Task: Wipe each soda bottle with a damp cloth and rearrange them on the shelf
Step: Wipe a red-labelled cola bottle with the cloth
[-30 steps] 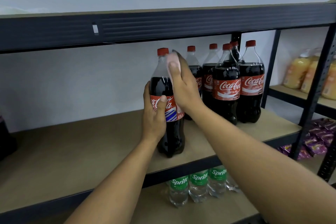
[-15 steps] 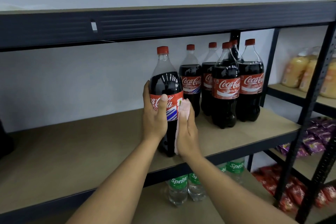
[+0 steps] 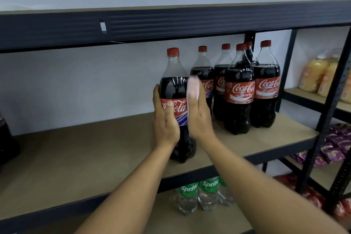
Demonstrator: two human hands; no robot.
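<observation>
On the tan shelf [image 3: 76, 157] by a pale wall [image 3: 76, 85], the left hand [image 3: 165, 121] grips a bottle [image 3: 173, 85], the flat right hand [image 3: 199, 118] pressing a cloth [image 3: 192, 86] against it.

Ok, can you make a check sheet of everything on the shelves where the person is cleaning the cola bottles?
Surface: brown shelf board in a dark metal rack.
Job's things: front cola bottle stands upright near the front edge; pink cloth lies against its right side; five more cola bottles stand grouped to the right.
Clutter: dark thing at the left edge, too cut off to tell.
Hands: left hand grips the front cola bottle at its label; right hand presses the cloth on it with flat fingers.
Cables: nothing seen.
Surroundings: Sprite bottles on the shelf below; yellow drink bottles and snack packets on the rack to the right.
</observation>
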